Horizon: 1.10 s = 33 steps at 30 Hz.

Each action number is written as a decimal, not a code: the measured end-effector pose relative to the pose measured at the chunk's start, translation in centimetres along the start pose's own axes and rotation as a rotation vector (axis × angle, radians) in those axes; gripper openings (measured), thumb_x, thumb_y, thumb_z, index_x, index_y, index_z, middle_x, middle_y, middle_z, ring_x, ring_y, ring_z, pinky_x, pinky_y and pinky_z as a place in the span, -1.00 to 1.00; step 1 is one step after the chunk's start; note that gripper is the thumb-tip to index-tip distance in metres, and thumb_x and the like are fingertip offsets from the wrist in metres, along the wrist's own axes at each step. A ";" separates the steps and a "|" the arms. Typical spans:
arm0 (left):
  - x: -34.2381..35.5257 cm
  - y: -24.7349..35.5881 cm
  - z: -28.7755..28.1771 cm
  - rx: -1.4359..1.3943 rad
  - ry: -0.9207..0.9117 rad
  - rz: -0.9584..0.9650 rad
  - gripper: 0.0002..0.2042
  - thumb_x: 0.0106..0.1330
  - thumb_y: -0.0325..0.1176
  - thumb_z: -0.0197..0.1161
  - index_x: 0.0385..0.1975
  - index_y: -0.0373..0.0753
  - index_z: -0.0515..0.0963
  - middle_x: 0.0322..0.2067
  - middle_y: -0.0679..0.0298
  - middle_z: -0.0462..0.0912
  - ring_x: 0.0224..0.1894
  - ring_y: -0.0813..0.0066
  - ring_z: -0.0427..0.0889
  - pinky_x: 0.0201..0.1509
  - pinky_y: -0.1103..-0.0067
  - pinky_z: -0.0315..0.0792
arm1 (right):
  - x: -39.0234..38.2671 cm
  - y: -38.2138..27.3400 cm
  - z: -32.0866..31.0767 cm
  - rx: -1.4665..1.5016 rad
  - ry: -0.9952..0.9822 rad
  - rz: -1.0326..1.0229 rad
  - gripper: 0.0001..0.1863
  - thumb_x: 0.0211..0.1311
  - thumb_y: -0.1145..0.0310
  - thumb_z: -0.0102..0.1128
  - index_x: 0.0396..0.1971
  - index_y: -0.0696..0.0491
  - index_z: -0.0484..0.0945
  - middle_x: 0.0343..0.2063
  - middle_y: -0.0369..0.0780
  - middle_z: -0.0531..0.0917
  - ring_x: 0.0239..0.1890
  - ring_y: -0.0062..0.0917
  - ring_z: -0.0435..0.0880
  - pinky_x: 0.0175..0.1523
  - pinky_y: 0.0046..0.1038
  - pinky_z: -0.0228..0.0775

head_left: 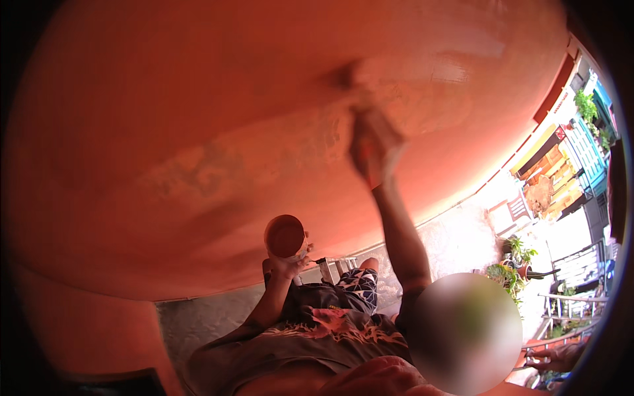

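My left hand (290,265) is wrapped round a round container of orange paint (285,235), held low in front of my body. My right hand (374,148), smeared by motion, is raised against the orange wall (198,92), gripping what looks like a paintbrush (362,109); its bristles are too blurred to make out clearly. Near the brush the wall has a glossy stretch and a paler, mottled band with grey patches.
A metal ladder (333,268) is partly visible below me, above a grey floor (177,327). Potted plants (508,274), a chair (512,212), metal railings (568,307) and gates stand to the right. Another person's hand (555,356) appears at the lower right.
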<state>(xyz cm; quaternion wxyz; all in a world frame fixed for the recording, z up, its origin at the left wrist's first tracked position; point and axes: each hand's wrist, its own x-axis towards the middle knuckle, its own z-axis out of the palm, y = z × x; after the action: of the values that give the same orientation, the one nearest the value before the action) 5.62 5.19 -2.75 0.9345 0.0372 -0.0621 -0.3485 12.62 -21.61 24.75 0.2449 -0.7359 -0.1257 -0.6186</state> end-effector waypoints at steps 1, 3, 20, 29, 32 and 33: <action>-0.3 0.3 -0.2 0.001 0.000 0.007 -0.32 0.28 0.18 0.18 0.23 -0.22 0.34 0.08 0.08 0.41 0.03 0.06 0.38 -0.40 0.50 0.51 | -0.4 -3.4 1.1 0.235 -0.046 -0.059 -0.74 -0.05 0.56 0.25 -0.28 0.06 0.68 -0.32 -0.11 0.74 -0.44 -0.31 0.72 -0.41 -0.42 0.54; -1.5 1.5 -0.6 0.023 0.019 0.025 -0.31 0.28 0.18 0.18 0.23 -0.22 0.34 0.09 0.08 0.41 0.03 0.06 0.38 -0.39 0.50 0.51 | -1.5 -10.1 2.8 0.519 -0.231 -0.131 -0.67 -0.19 0.65 0.26 -0.30 0.08 0.66 -0.11 0.03 0.70 -0.32 -0.21 0.76 -0.34 -0.42 0.59; -0.4 -0.8 1.2 0.103 -0.114 0.352 -0.39 0.41 0.17 -0.12 0.37 -0.02 0.27 0.14 0.10 0.52 0.18 0.11 0.52 -0.07 0.23 0.62 | -6.0 -9.9 -4.2 0.863 -0.767 0.690 -0.91 0.10 0.59 0.30 -0.36 0.24 0.65 -0.27 -0.15 0.61 -0.25 -0.48 0.65 -0.17 -0.44 0.50; -1.3 -0.8 3.7 -0.163 -0.097 0.317 -0.37 0.45 0.14 -0.14 0.32 -0.21 0.35 0.27 0.08 0.46 0.34 0.08 0.40 0.42 0.13 0.26 | -2.5 -9.2 -4.7 0.732 -1.008 0.631 -0.89 0.08 0.54 0.34 -0.37 0.21 0.72 -0.32 -0.20 0.63 -0.27 -0.49 0.69 -0.24 -0.42 0.55; -1.4 -0.5 3.5 -0.096 -0.119 0.342 -0.36 0.45 0.12 -0.14 0.33 -0.26 0.32 0.26 0.06 0.46 0.32 0.10 0.41 0.41 0.16 0.26 | -1.6 -10.3 -4.3 0.738 -1.134 0.759 -0.90 0.11 0.54 0.35 -0.36 0.21 0.68 -0.36 -0.22 0.65 -0.33 -0.53 0.68 -0.33 -0.45 0.51; -1.5 -0.3 3.3 -0.073 -0.119 0.339 -0.36 0.45 0.11 -0.14 0.33 -0.27 0.31 0.25 0.06 0.46 0.31 0.11 0.42 0.41 0.17 0.26 | -2.2 -10.3 -3.7 0.775 -1.110 0.635 -0.92 0.14 0.53 0.35 -0.38 0.18 0.64 -0.43 -0.25 0.65 -0.40 -0.60 0.65 -0.39 -0.50 0.46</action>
<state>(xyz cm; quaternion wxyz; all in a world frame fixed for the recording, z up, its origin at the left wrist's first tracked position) 3.85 5.81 0.34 0.9753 -0.0283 -0.1099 -0.1898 3.98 -14.54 25.17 0.5543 -0.8017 -0.2213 0.0329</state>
